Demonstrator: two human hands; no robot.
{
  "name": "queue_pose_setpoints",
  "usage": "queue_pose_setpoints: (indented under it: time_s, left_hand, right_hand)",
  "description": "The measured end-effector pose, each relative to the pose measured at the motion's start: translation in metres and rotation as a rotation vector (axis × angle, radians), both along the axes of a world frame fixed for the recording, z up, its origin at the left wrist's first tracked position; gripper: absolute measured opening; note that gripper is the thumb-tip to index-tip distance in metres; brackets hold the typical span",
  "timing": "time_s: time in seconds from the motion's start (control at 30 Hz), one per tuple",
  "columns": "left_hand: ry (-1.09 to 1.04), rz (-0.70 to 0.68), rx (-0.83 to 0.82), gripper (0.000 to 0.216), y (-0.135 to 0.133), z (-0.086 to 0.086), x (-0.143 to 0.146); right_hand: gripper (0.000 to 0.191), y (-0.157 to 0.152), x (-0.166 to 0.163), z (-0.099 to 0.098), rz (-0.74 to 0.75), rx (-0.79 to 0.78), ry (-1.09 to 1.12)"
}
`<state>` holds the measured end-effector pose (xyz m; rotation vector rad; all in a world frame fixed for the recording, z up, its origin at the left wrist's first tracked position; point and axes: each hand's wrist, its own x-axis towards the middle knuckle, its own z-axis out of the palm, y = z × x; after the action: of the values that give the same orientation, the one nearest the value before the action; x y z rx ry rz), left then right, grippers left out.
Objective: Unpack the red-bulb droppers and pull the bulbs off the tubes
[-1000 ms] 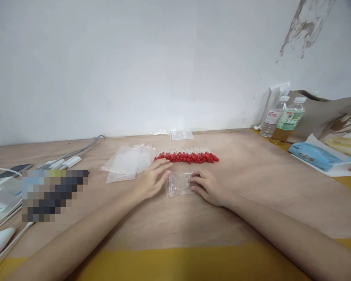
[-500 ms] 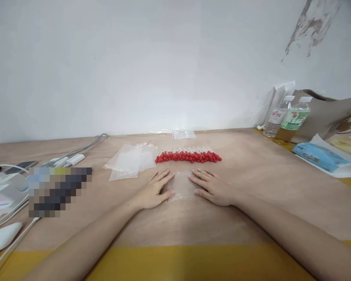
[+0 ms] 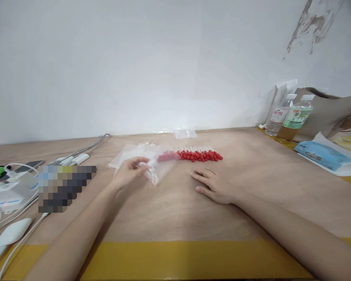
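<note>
Since half a second ago, my left hand [image 3: 134, 166] has swung up and leftward with the clear bag [image 3: 167, 165], which lay flat on the counter [image 3: 175, 218] then; my right hand [image 3: 213, 186] has hardly shifted. From my remote seat I see the left fingers and thumb pinching the clear bag at its left part, while the loose end fans out to the right and veils the left stretch of the row of red-tipped sticks [image 3: 203, 155]. I cannot tell whether the film touches those tips or only hangs in front of them. My right hand rests palm down, fingers loosely spread, with nothing visible in its grasp, on the near side of the row and apart from it. Beyond the left hand lie the flat bags [image 3: 119, 156], overlapping, and another small bag [image 3: 185, 134] sits at the foot of the wall [image 3: 152, 70]. To handle this well, I would keep the pinch light and close to an edge, since bright creases already show beside the fingertips. I would also hold the loose end clear of the red tips, as thin film could drag them out of line. Blur hides the seal line from me.
</note>
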<state>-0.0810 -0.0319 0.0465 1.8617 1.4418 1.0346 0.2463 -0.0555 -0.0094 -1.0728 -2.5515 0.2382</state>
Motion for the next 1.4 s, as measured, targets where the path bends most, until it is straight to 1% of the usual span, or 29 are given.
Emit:
queue_pose_setpoints:
  time_s: [0.03,0.07,0.1,0.13,0.2,0.27,0.37,0.4,0.43,0.47,0.5,0.57,0.6,0.67,0.7,0.73,0.77,0.83,0.9,0.93,0.97,1.07,1.13,1.2,1.3,1.4]
  left_hand:
    - [-0.021,0.177,0.091,0.044,0.006,0.002,-0.014]
    - [-0.002,0.321,0.140,0.047,0.012,0.002,-0.027]
    - [0.046,0.433,0.155,0.048,0.018,0.000,-0.039]
    - [0.119,0.513,0.155,0.047,0.024,-0.004,-0.048]
    - [0.324,0.620,0.133,0.041,0.033,-0.012,-0.060]
    - [0.513,0.683,0.144,0.037,0.037,-0.019,-0.062]
    - [0.689,0.766,0.289,0.038,0.032,-0.021,-0.050]
    - [0.722,0.757,0.339,0.038,0.030,-0.020,-0.044]
    - [0.763,0.715,0.376,0.038,0.027,-0.019,-0.039]
    - [0.804,0.642,0.391,0.039,0.024,-0.019,-0.034]
    - [0.839,0.544,0.371,0.040,0.023,-0.019,-0.030]
    - [0.900,0.350,0.248,0.045,0.023,-0.022,-0.027]
    - [0.913,0.284,0.164,0.046,0.025,-0.025,-0.028]
    - [0.903,0.218,0.025,0.047,0.029,-0.031,-0.033]
    - [0.888,0.212,-0.006,0.046,0.031,-0.033,-0.036]
    - [0.872,0.221,0.003,0.046,0.033,-0.035,-0.038]
    - [0.855,0.240,0.052,0.045,0.033,-0.036,-0.039]
    - [0.796,0.292,0.230,0.042,0.033,-0.035,-0.035]
    - [0.709,0.313,0.400,0.037,0.032,-0.033,-0.022]
    - [0.671,0.301,0.448,0.035,0.033,-0.032,-0.014]
    - [0.646,0.279,0.460,0.033,0.035,-0.030,-0.005]
    - [0.657,0.233,0.377,0.032,0.046,-0.025,0.016]
    - [0.689,0.257,0.311,0.033,0.055,-0.023,0.024]
    - [0.681,0.291,0.243,0.031,0.063,-0.021,0.028]
    - [0.615,0.328,0.143,0.025,0.069,-0.021,0.030]
    - [0.574,0.391,0.119,0.024,0.070,-0.021,0.030]
  right_hand:
    - [0.053,0.000,0.000,0.000,-0.005,-0.001,0.004]
    - [0.053,0.000,0.000,0.000,-0.010,-0.002,0.006]
    - [0.054,-0.001,0.000,0.000,-0.012,-0.003,0.004]
    - [0.054,-0.001,0.000,0.000,-0.015,-0.003,0.002]
    - [0.054,-0.001,-0.001,0.000,-0.019,-0.004,-0.005]
    - [0.055,-0.001,-0.001,0.001,-0.021,-0.004,-0.012]
    - [0.055,-0.001,-0.001,0.001,-0.023,-0.002,-0.007]
    - [0.055,-0.001,-0.001,0.001,-0.021,-0.002,-0.003]
    - [0.055,-0.001,-0.001,0.001,-0.019,-0.002,-0.001]
    - [0.055,-0.001,-0.001,0.001,-0.017,-0.001,0.000]
    - [0.055,-0.001,-0.001,0.001,-0.015,-0.001,-0.001]
    - [0.055,-0.001,-0.001,0.001,-0.015,0.002,-0.004]
    - [0.055,-0.002,-0.001,0.001,-0.017,0.003,-0.004]
    - [0.055,-0.002,-0.001,0.002,-0.018,0.003,-0.007]
    - [0.055,-0.002,-0.001,0.003,-0.018,0.003,-0.009]
    - [0.055,-0.003,-0.001,0.003,-0.017,0.002,-0.012]
    - [0.055,-0.003,-0.001,0.003,-0.016,0.000,-0.016]
    - [0.055,-0.003,-0.001,0.003,-0.018,0.002,-0.022]
    - [0.055,-0.003,-0.001,0.003,-0.019,0.007,-0.022]
    - [0.055,-0.003,-0.001,0.003,-0.019,0.012,-0.018]
    - [0.054,-0.003,-0.001,0.003,-0.018,0.015,-0.015]
    - [0.055,-0.003,-0.001,0.004,-0.017,0.013,-0.021]
    - [0.056,-0.004,-0.001,0.004,-0.018,0.009,-0.026]
    - [0.056,-0.004,-0.001,0.005,-0.018,0.006,-0.022]
    - [0.055,-0.003,-0.001,0.005,-0.012,0.010,-0.014]
    - [0.054,-0.003,-0.001,0.003,0.002,0.034,-0.001]
